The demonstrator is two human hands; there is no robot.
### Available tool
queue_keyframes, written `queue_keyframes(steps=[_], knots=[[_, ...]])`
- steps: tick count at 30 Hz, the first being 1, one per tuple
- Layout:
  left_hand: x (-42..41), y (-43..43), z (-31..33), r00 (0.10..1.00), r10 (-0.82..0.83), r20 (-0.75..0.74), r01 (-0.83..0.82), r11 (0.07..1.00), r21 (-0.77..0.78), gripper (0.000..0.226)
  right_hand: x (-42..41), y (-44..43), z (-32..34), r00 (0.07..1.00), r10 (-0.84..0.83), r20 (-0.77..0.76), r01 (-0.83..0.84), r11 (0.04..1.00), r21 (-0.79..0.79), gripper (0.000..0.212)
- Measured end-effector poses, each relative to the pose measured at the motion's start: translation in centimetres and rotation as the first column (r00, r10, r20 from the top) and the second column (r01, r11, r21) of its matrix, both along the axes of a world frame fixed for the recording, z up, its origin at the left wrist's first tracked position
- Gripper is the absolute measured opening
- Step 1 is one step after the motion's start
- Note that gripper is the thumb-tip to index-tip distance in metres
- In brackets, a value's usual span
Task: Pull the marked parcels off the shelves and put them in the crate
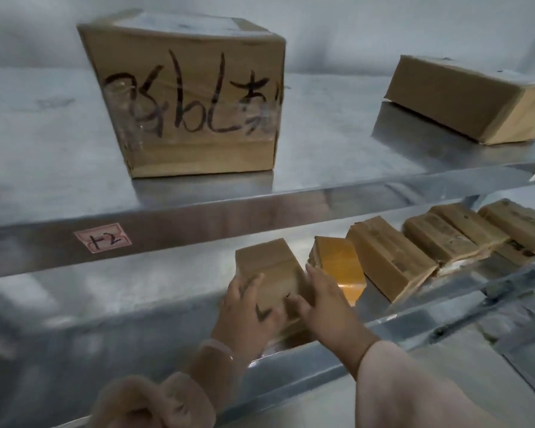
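**Small box may slip or drag its neighbour on the way out**

The small box is found on the lower shelf, close to the front edge, at the left end of a row of parcels. It is grasped from two sides. The left grip is curled over its left and front faces. The right grip is laid along its right side, with the thumb on the front. The crate is not seen in this view.

Three risks are judged from here. The fingers of the right grip are pushed into the narrow gap beside the yellow parcel. If the box is pulled with a twist, this parcel can be dragged forward and the row behind it disturbed.

The box is held by side pressure only, and no support is seen under it. Once the shelf edge is passed, it may slide down if the pressure is loosened.

The picture is blurred, so a mark on the box cannot be confirmed, and a wrong parcel could be taken.
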State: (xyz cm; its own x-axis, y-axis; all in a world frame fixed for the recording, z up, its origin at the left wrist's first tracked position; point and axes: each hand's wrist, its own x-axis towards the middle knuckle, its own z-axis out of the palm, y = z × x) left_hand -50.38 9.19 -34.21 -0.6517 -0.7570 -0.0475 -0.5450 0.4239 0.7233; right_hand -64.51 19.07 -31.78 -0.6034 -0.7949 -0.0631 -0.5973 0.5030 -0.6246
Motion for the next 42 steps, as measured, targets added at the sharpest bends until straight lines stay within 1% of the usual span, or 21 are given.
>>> queue_keyframes(steps=[4, 6, 7, 9, 13, 15, 17, 19, 20, 22, 25, 28, 30, 31, 32, 34, 35, 37, 38, 40, 42], knots=[[-2.2, 0.5, -0.6, 0.994, 0.066, 0.084, -0.073, 0.995, 0.075, 0.076, -3.4, -1.4, -1.5, 0.987, 0.059, 0.151, -0.068, 0.996, 0.058, 0.069], [-3.1, 0.5, -0.7, 0.988, 0.11, 0.108, -0.124, 0.984, 0.129, 0.079, -4.2, -1.9, -2.2, 0.961, 0.084, 0.263, -0.106, 0.992, 0.07, 0.049], [-3.5, 0.5, -0.9, 0.987, 0.124, 0.102, -0.138, 0.979, 0.151, 0.081, -4.5, -2.1, -2.6, 0.945, 0.096, 0.313, -0.118, 0.992, 0.053, 0.037], [-3.7, 0.6, -1.0, 0.986, 0.154, 0.071, -0.164, 0.972, 0.17, 0.083, -4.6, -2.2, -3.1, 0.913, 0.13, 0.387, -0.134, 0.991, -0.017, 0.027], [-2.9, 1.2, -0.8, 0.953, 0.298, 0.044, -0.301, 0.947, 0.109, 0.078, -4.0, -1.4, -1.9, 0.83, 0.234, 0.506, -0.155, 0.969, -0.194, 0.028], [-2.6, 1.5, -0.2, 0.933, 0.36, -0.021, -0.357, 0.931, 0.078, 0.074, -3.5, -0.6, -1.0, 0.794, 0.282, 0.539, -0.177, 0.955, -0.239, 0.03], [-2.5, 1.6, 0.7, 0.919, 0.382, -0.103, -0.376, 0.924, 0.069, 0.075, -3.3, 0.2, -0.4, 0.799, 0.317, 0.511, -0.187, 0.939, -0.29, 0.034], [-2.6, 1.7, 1.7, 0.908, 0.396, -0.14, -0.392, 0.918, 0.052, 0.079, -2.8, 1.0, 0.2, 0.815, 0.345, 0.465, -0.192, 0.919, -0.345, 0.036], [-2.8, 1.6, 2.2, 0.902, 0.405, -0.152, -0.4, 0.914, 0.06, 0.084, -2.5, 1.3, 0.4, 0.823, 0.362, 0.438, -0.208, 0.909, -0.361, 0.043], [-3.0, 1.6, 3.2, 0.892, 0.416, -0.174, -0.401, 0.909, 0.115, 0.097, -1.9, 1.6, 0.5, 0.857, 0.387, 0.341, -0.262, 0.896, -0.358, 0.058], [-2.8, 1.4, 4.1, 0.881, 0.435, -0.185, -0.411, 0.898, 0.155, 0.106, -1.4, 1.7, 0.8, 0.893, 0.409, 0.188, -0.337, 0.884, -0.322, 0.063], [-2.5, 1.4, 4.3, 0.842, 0.473, -0.258, -0.407, 0.872, 0.273, 0.095, -1.9, 1.7, 1.2, 0.898, 0.431, 0.092, -0.388, 0.873, -0.296, 0.063], [-2.3, 1.7, 4.2, 0.748, 0.535, -0.392, -0.353, 0.822, 0.447, 0.068, -2.3, 1.4, 1.3, 0.923, 0.383, 0.022, -0.359, 0.883, -0.302, 0.068], [-2.3, 1.9, 4.3, 0.703, 0.561, -0.437, -0.294, 0.789, 0.539, 0.054, -2.5, 1.2, 1.4, 0.939, 0.34, 0.046, -0.312, 0.902, -0.298, 0.077], [-2.2, 2.2, 4.3, 0.68, 0.574, -0.457, -0.231, 0.759, 0.609, 0.044, -2.6, 1.2, 1.6, 0.942, 0.305, 0.137, -0.26, 0.926, -0.274, 0.088], [-1.9, 2.8, 4.4, 0.674, 0.559, -0.483, -0.123, 0.73, 0.672, 0.036, -2.5, 1.1, 1.6, 0.875, 0.299, 0.381, -0.217, 0.945, -0.243, 0.103], [-1.8, 2.9, 4.3, 0.673, 0.542, -0.504, -0.084, 0.733, 0.675, 0.034, -2.5, 1.1, 1.5, 0.838, 0.325, 0.438, -0.229, 0.939, -0.258, 0.101], [-1.9, 3.4, 4.0, 0.685, 0.517, -0.513, -0.096, 0.763, 0.64, 0.03, -2.1, 1.2, 1.4, 0.826, 0.361, 0.433, -0.259, 0.925, -0.277, 0.096], [-1.9, 3.6, 3.8, 0.697, 0.52, -0.494, -0.161, 0.785, 0.599, 0.029, -2.0, 1.3, 1.2, 0.829, 0.369, 0.42, -0.27, 0.922, -0.276, 0.093], [-1.9, 3.5, 3.3, 0.707, 0.565, -0.425, -0.376, 0.809, 0.451, 0.025, -1.8, 1.4, 0.8, 0.848, 0.38, 0.368, -0.303, 0.919, -0.25, 0.08], [-1.6, 3.2, 3.1, 0.708, 0.592, -0.385, -0.484, 0.803, 0.347, 0.029, -1.7, 1.6, 0.3, 0.883, 0.4, 0.247, -0.362, 0.914, -0.185, 0.079]])
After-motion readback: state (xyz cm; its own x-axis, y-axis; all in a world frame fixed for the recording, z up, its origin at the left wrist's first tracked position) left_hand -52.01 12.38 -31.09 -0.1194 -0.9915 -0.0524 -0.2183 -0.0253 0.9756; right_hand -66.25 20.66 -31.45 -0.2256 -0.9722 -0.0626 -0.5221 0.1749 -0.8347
